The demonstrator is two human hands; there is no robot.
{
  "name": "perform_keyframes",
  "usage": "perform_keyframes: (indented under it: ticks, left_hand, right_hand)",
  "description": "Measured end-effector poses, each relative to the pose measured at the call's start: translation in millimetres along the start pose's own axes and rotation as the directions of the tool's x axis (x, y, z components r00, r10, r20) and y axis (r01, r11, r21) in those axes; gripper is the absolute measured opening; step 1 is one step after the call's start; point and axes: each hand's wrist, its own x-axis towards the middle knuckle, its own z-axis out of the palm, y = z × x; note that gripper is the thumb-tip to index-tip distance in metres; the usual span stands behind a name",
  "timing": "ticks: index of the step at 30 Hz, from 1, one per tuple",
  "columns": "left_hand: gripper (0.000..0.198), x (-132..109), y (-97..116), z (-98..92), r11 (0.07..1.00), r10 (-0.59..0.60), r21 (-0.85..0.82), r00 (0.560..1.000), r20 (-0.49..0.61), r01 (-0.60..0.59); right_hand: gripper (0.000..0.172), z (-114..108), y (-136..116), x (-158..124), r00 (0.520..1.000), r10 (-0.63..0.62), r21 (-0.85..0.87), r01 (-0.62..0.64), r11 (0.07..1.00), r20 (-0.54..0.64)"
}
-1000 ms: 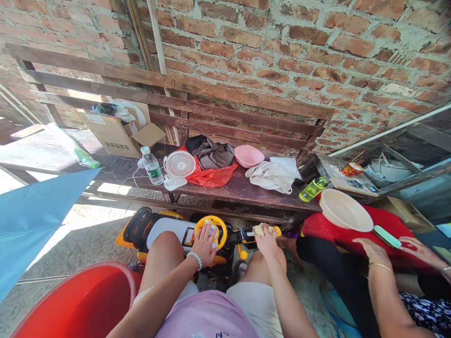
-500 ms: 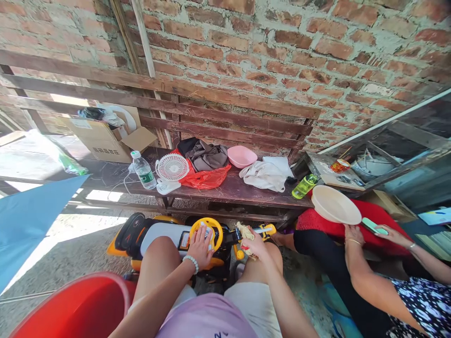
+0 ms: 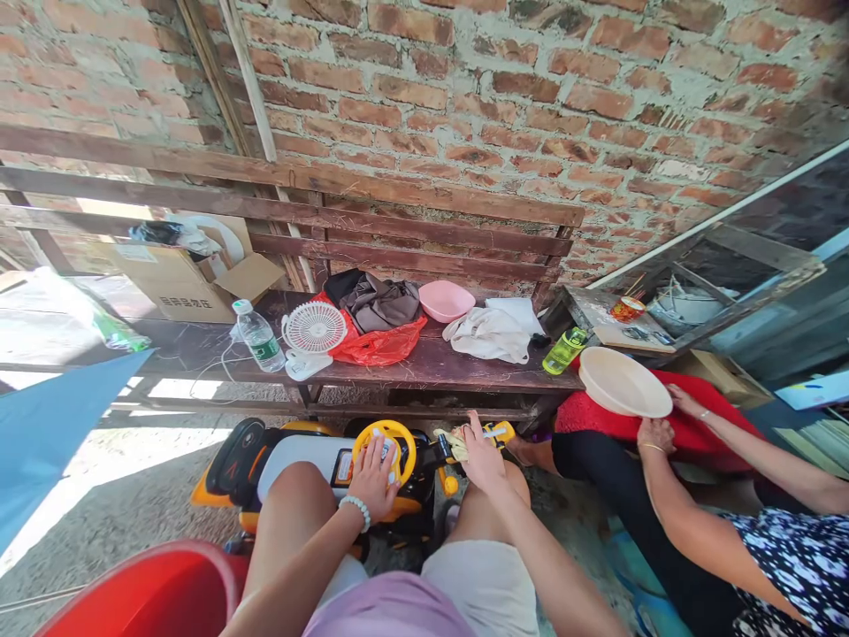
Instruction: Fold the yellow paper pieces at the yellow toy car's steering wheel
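My left hand (image 3: 373,482), with a beaded bracelet at its wrist, lies with fingers spread on the yellow steering wheel (image 3: 412,453) of a ride-on toy vehicle (image 3: 305,464). A label shows at the wheel's hub beside the fingers. My right hand (image 3: 483,460) is at the vehicle's yellow-and-black front bar (image 3: 499,432), holding a crumpled pale cloth (image 3: 452,442) against it. Some of its fingers point forward; the palm side is hidden. The vehicle stands between my knees and the bench.
A dark wooden bench (image 3: 218,354) bears a water bottle (image 3: 258,336), a white fan (image 3: 314,328), clothes on a red bag (image 3: 378,345), a pink basin (image 3: 447,302) and a green bottle (image 3: 564,351). A red tub (image 3: 146,593) stands left. At right, another person holds a cream basin (image 3: 624,382).
My right hand's fingers have gone from curled round the cloth to more stretched forward. The other person's far hand, earlier on a pale green object, is now at the cream basin.
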Motion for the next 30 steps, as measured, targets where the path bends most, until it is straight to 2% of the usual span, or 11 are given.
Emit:
perform_keyframes:
  ticks: [2,4,9,13,17,19,20,23,25,28,30]
  left_hand:
    - [0.078,0.1,-0.4,0.7,1.0,0.0,0.008,1.0,-0.003,0.0]
    - [0.076,0.2,-1.2,2.6,1.0,0.003,0.013,1.0,-0.015,-0.003]
    - [0.076,1.2,-3.6,7.7,1.0,-0.007,0.011,0.999,-0.031,0.008]
    - [0.076,1.9,-4.4,9.2,1.0,-0.009,0.014,1.0,-0.017,0.009]
    - [0.076,2.2,-4.6,8.6,1.0,0.005,0.005,0.999,-0.034,-0.005]
    - [0.075,2.4,-4.3,7.4,1.0,0.009,0.005,0.999,-0.036,-0.009]
    - [0.075,2.3,-4.0,6.6,1.0,0.011,0.007,0.999,-0.033,-0.01]
    - [0.076,1.9,-3.3,4.4,1.0,0.008,0.01,1.0,-0.023,-0.008]
    - [0.077,1.5,-3.6,3.4,1.0,0.007,0.014,1.0,-0.024,-0.006]
    - [0.076,1.4,-4.7,2.8,1.0,0.013,0.021,1.0,-0.024,-0.012]
    - [0.075,1.6,-5.4,3.1,1.0,0.017,0.026,1.0,-0.026,-0.016]
  right_hand:
    - [0.085,-0.8,5.1,2.1,0.995,-0.079,0.065,0.075,0.995,0.061]
    - [0.089,-2.6,7.1,5.4,0.984,-0.136,0.122,0.121,0.985,0.117]
    - [0.05,-3.6,5.4,12.1,0.99,-0.082,0.187,0.059,0.981,0.119]
    - [0.054,-6.1,26.4,5.6,0.993,0.115,0.234,-0.115,0.966,0.012]
    - [0.056,-23.3,71.0,-0.6,0.915,0.39,0.234,-0.358,0.904,-0.106]
    - [0.055,-30.4,84.5,1.0,0.898,0.411,0.197,-0.38,0.904,-0.156]
    - [0.055,-31.7,86.0,3.1,0.91,0.386,0.172,-0.36,0.917,-0.154]
    - [0.054,-26.1,70.9,11.8,0.965,0.26,0.107,-0.256,0.961,-0.029]
    - [0.052,-18.0,53.4,15.4,0.972,0.23,0.102,-0.233,0.967,0.044]
    - [0.052,-5.4,30.4,11.0,0.975,0.218,0.164,-0.223,0.961,0.05]
    - [0.055,3.7,16.6,2.1,0.99,0.136,0.235,-0.142,0.962,0.042]
